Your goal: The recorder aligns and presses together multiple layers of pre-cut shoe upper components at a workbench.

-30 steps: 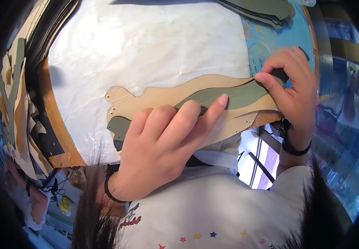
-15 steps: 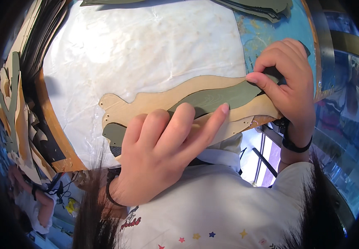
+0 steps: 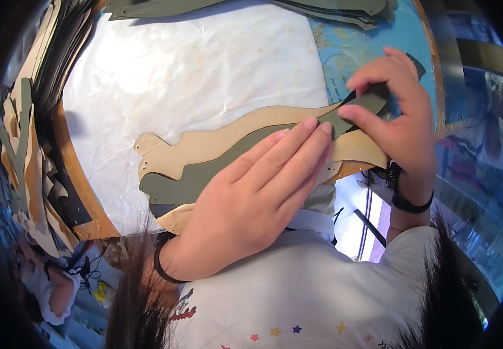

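Observation:
A long, wavy green leather-like piece (image 3: 228,146) lies over a beige piece (image 3: 205,137) of similar outline, close to the front edge of the work surface. My left hand (image 3: 251,195) rests flat on the green piece with its fingers stretched out and side by side, their tips near the middle of its length. At the piece's right end, my right hand (image 3: 397,107) has its fingers curled round the green strip, thumb on the near side, and that end is bent upward. Another beige piece (image 3: 359,149) shows below the strip, partly hidden by my left hand.
White sheeting (image 3: 205,70) covers much of the board, with a blue surface (image 3: 350,52) at right and a wooden edge (image 3: 80,168) at left. Green pieces (image 3: 344,9) are stacked at the back. Dark and beige pieces (image 3: 27,157) are piled left. Another person's arm (image 3: 59,288) shows lower left.
My left hand has flattened and its fingers have stretched toward the upper right along the green piece. The right end of that piece now rises into my right hand. The pieces have shifted slightly left.

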Demonstrator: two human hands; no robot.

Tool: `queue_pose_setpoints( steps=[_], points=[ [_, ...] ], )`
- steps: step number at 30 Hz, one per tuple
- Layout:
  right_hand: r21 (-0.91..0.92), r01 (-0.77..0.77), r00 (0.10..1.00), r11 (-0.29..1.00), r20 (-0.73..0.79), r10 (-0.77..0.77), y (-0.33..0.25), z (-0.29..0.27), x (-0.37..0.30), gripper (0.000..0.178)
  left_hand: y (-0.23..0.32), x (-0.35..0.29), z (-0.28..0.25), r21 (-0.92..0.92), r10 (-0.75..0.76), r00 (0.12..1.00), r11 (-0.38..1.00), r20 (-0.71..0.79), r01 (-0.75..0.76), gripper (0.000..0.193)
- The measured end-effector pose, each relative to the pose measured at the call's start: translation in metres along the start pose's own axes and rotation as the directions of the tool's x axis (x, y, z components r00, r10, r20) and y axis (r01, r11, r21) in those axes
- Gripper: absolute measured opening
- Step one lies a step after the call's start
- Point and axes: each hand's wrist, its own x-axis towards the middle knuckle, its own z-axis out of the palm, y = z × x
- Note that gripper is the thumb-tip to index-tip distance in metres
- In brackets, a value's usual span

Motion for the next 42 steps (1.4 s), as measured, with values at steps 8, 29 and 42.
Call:
queue_pose_setpoints(
  steps=[8,29,42],
  points=[
    [0.084,-0.113,0.971,0.990,-0.201,0.128,0.002,-0.010,-0.015,0.017,0.000,-0.001,0.001,0.072,0.006,0.999,0.997,0.034,-0.009,0.047],
    [0.201,-0.286,0.841,0.937,-0.415,0.346,0.004,0.015,-0.019,0.016,0.004,0.003,-0.003,0.121,-0.041,0.996,0.992,0.077,0.032,0.050],
    [0.089,-0.339,0.854,0.937,-0.389,0.346,0.001,0.016,-0.011,0.017,-0.003,0.001,-0.006,0.159,0.048,0.988,0.985,0.145,-0.071,0.050]
  ],
)
